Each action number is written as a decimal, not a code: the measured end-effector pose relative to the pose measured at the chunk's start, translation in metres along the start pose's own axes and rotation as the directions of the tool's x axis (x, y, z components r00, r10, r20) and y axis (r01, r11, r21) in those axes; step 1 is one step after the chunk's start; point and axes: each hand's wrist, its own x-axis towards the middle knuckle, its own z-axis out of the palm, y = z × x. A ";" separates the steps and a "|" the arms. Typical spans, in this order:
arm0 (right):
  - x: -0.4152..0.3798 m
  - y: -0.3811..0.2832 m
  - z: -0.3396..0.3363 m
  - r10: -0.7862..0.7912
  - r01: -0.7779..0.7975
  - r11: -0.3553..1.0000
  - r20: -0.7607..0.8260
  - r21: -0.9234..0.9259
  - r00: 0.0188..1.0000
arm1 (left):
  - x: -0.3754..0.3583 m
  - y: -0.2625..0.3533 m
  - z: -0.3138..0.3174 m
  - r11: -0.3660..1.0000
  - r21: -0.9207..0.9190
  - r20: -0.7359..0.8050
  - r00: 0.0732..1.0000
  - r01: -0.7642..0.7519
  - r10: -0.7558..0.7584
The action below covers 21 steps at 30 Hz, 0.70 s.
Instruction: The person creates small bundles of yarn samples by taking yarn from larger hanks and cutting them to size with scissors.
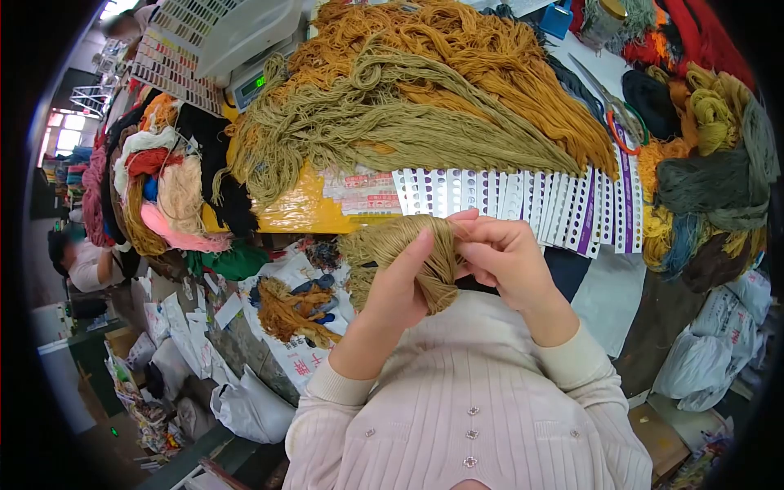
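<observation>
A bundled skein of khaki thread (439, 265) is up in front of my chest. My left hand (396, 282) is wrapped round it, with the thumb lying over the strands. At the skein's right edge my right hand (510, 257) is closed in a pinch on some of its strands; the fingertips partly hide them. Just beyond the hands are white-and-purple strips with rows of holes (506, 200). Loose olive threads (351, 122) spread over these strips, and a heap of orange-brown thread (490, 49) lies behind.
Scissors (603, 86) with orange-green handles lie at right, near a lidded jar (602, 26). Multicoloured skeins hang at left (175, 192) and right (706, 192). A digital scale (255, 83) stands at back left by a colour sample card (175, 61). Another person (86, 265) is far left.
</observation>
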 end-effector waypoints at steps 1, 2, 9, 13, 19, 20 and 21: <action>0.000 0.002 0.000 -0.024 0.024 1.000 -0.017 0.014 1.000 | 0.000 0.000 -0.002 1.000 0.009 0.005 1.000 -0.002 0.002; 0.000 0.003 -0.002 -0.016 0.014 0.998 0.023 0.064 1.000 | 0.000 0.001 -0.004 1.000 0.018 0.011 1.000 -0.005 0.004; -0.004 0.006 -0.020 0.131 -0.180 0.895 0.144 0.408 0.981 | -0.004 -0.002 -0.007 0.997 0.073 0.022 1.000 0.003 -0.005; -0.007 0.003 -0.002 0.124 -0.127 0.977 0.030 0.169 0.992 | -0.003 -0.004 0.001 0.992 0.124 0.082 0.996 -0.029 0.018; -0.008 0.005 -0.002 0.070 -0.074 0.950 0.023 0.304 0.997 | -0.006 -0.005 -0.001 1.000 -0.017 -0.036 0.999 -0.015 0.014; -0.008 0.006 -0.001 0.060 -0.064 0.947 0.025 0.314 0.998 | -0.006 -0.008 -0.001 0.996 0.084 -0.076 0.996 -0.035 0.041; -0.008 0.007 -0.002 0.049 -0.055 0.945 0.027 0.324 0.998 | -0.005 -0.010 -0.001 0.998 0.055 -0.088 0.995 -0.037 0.042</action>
